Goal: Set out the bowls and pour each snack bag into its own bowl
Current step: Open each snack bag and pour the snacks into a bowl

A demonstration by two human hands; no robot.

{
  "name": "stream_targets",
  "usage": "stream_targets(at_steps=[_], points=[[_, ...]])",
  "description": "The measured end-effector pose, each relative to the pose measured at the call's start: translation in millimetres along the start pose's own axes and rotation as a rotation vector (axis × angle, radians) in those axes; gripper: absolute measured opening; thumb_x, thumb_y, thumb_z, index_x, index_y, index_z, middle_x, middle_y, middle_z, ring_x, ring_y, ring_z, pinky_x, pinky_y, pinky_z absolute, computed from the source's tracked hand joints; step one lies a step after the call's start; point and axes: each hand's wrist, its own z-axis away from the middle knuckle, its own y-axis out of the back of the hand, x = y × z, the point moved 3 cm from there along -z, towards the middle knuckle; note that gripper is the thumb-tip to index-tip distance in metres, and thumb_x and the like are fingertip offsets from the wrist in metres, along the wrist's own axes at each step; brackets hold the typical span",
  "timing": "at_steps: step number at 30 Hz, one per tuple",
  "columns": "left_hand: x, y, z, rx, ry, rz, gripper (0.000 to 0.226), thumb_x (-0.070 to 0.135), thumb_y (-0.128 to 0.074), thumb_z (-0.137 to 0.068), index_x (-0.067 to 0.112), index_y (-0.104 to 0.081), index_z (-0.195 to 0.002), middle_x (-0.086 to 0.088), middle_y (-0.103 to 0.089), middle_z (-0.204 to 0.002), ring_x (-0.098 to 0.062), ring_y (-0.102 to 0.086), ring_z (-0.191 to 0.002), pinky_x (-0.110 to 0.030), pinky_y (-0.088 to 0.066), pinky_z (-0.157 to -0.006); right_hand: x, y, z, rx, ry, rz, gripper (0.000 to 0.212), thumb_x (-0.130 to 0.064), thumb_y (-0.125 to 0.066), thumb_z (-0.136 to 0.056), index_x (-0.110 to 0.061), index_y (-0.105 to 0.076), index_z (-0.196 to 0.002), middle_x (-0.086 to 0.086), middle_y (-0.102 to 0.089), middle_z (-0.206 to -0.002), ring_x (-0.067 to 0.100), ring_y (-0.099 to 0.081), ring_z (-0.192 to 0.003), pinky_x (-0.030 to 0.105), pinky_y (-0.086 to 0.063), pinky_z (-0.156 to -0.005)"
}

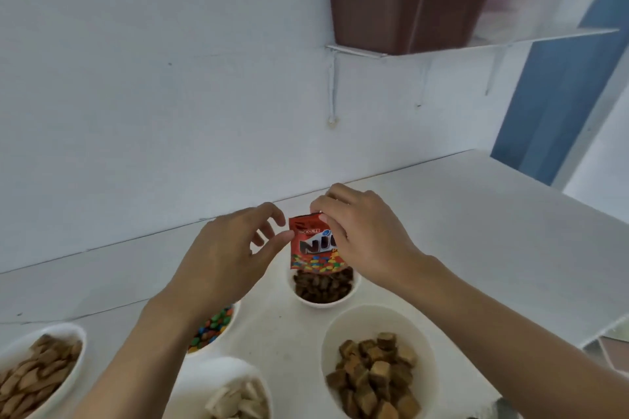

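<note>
Starting nearest, four filled bowls sit this side of the far bowl (322, 286) of dark pieces; the candy bowl (212, 328) lies left of it. Just above the far bowl hangs the bag (312, 245), red, candy-printed, upright, pinched at its top corner by the right hand (360, 231). The left hand (231, 248) reaches in, fingers apart, thumb barely touching. Tearing it here risks candies dropping into the wrong bowl.

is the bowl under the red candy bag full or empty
Full: the bowl under the red bag holds a heap of dark brown pieces.
</note>
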Motion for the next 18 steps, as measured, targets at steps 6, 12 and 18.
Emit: stream_targets(at_steps=[6,12,18], points=[[115.4,-72.8,-13.9,-0.061,-0.087,0.004,0.012,0.049,-0.056,-0.096,0.039,-0.059,-0.103,0.02,-0.065,-0.083,-0.002,-0.065,-0.076,-0.032,-0.054,-0.072,91.2,64.7,85.1,0.095,-0.065,0.122,0.034,0.003,-0.071,-0.075,-0.015,-0.065,-0.104,0.003,-0.063,-0.097,0.025,-0.061,-0.085,0.042,-0.05,-0.075],[229.1,-179.2,-9.3,-0.147,-0.103,0.016,0.005,0.038,-0.058,-0.097,0.039,-0.058,-0.102,0.019,-0.066,-0.081,-0.003,-0.064,-0.074,-0.029,-0.055,-0.067,195.9,113.8,206.3,0.113,-0.123,0.176,0.034,0.001,-0.073,-0.074,-0.013,-0.065,-0.104,0.005,-0.064,-0.098,0.025,-0.061,-0.086,0.041,-0.05,-0.073],[317.1,-275.3,4.8,-0.34,-0.114,0.049,0.009,0.043,-0.056,-0.097,0.041,-0.061,-0.105,0.021,-0.067,-0.084,0.001,-0.065,-0.075,-0.027,-0.056,-0.07,267.0,150.9,310.9,0.073,-0.25,0.167,0.02,-0.01,-0.057,-0.084,-0.012,-0.063,-0.103,0.005,-0.063,-0.096,0.023,-0.058,-0.086,0.04,-0.045,-0.075]])
